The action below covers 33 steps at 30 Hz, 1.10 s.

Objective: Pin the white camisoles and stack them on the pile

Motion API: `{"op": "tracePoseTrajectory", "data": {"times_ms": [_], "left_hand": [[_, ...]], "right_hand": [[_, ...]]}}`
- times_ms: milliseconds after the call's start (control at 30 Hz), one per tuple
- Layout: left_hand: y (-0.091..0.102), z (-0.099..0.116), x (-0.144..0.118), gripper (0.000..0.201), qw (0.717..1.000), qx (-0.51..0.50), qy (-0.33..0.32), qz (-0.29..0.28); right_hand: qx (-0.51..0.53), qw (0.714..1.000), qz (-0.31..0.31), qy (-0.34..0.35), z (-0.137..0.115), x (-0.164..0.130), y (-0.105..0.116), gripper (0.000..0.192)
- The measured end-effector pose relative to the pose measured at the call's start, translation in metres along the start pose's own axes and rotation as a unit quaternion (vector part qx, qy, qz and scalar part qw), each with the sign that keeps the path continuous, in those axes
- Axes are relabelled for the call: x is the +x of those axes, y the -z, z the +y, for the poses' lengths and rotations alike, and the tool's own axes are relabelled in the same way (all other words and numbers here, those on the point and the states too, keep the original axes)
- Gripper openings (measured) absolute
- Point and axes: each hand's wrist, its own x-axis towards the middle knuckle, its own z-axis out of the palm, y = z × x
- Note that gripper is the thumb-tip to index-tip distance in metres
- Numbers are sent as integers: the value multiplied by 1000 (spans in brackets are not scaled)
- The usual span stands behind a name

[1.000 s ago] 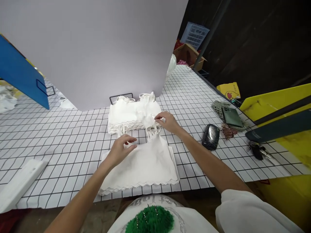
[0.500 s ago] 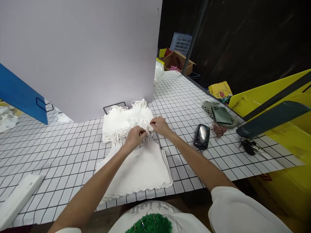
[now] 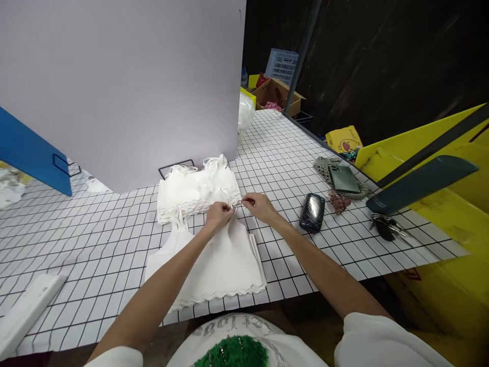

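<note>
The right hand [image 3: 260, 207] has been drawn aside, fingertips nearly meeting, any hold unclear, leaving a strap [image 3: 234, 209] of the near white garment [image 3: 225, 262] on the desk [image 3: 284, 265] apparently pinched by the left hand [image 3: 217, 216] alone.

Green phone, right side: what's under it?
A grey-green knitted item shows past opposite sides of the green phone. Whatever lies directly beneath is covered.

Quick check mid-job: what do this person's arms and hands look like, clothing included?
The left hand and right hand are bare, with no gloves visible. Both forearms are uncovered, no watch or bracelet visible. The left sleeve and right sleeve are short and white, matching the white shirt, which has dark lettering and a fuzzy green patch.
</note>
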Motion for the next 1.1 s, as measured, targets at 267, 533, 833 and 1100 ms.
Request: {"op": "tracePoseTrajectory", "data": {"times_ms": [267,533,833,1100], "left_hand": [[1,0,-23,19,989,-106,-99,2],[5,-5,-30,12,986,-99,-130,3],[4,-15,-30,9,982,-180,-60,2],[37,9,-50,34,806,-570,92,-127]], "right_hand": [[235,949,-158,-140,-11,1,-11,45],[423,889,-116,-130,-30,16,-7,24],[376,925,-4,45,-54,22,20,13],[14,931,28,364,-42,-6,-4,31]]}}
